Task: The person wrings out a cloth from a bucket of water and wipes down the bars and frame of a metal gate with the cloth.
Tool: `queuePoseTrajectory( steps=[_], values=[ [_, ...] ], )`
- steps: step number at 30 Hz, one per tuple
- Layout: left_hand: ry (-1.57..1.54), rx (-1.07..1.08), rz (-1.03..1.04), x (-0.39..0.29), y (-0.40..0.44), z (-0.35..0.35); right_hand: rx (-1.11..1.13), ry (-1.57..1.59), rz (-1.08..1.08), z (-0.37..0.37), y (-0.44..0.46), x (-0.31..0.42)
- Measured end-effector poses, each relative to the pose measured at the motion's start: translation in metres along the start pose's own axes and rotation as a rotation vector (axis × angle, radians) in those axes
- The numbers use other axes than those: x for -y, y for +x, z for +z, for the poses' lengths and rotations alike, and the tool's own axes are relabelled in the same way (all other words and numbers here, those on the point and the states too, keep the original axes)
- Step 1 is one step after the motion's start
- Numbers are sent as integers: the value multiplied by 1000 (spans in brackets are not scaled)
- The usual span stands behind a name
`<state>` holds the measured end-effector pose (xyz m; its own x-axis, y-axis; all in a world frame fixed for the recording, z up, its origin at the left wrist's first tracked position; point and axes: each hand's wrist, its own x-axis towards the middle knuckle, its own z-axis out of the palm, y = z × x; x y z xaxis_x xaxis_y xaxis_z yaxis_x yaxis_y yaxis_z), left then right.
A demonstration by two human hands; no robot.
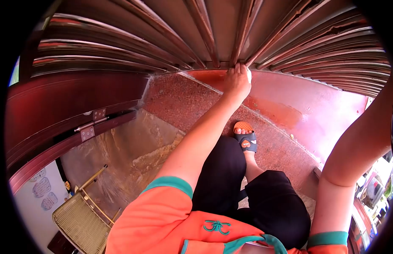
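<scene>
My left hand [237, 81] is at the foot of a ribbed dark red metal door [217, 34], its fingers closed against the lower end of the vertical bars. Something small and white [249, 75] shows at the side of the hand; what it is cannot be made out. My right arm reaches up along the right side, bent at the elbow, and its hand lies outside the picture. Below the left hand, a foot in a dark sandal [246, 142] with an orange sole rests on the speckled red floor [179, 99].
A red door frame with a metal hinge [87, 133] stands at the left. Behind it are brown stone-patterned tiles [120, 148] and a woven chair [82, 220]. Cluttered items [372, 188] show at the far right. A pale line crosses the floor.
</scene>
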<state>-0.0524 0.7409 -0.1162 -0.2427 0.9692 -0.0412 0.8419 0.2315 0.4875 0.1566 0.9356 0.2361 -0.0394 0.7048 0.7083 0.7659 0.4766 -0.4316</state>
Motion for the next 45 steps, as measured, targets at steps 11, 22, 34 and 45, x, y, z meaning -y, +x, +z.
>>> queuePoseTrajectory(
  steps=[11,22,34,45],
  values=[
    [408,309,257,12,15,-28,-15,-22,-10,-12,3,-13],
    [709,495,-14,-33,23,-7,-12,-30,-37,-12,3,-21],
    [-651,167,-259,5,-44,-12,-26,-30,-29,-13,5,-22],
    [334,113,132,-39,9,24,-20,-31,-29,-13,-5,-21]
  ],
)
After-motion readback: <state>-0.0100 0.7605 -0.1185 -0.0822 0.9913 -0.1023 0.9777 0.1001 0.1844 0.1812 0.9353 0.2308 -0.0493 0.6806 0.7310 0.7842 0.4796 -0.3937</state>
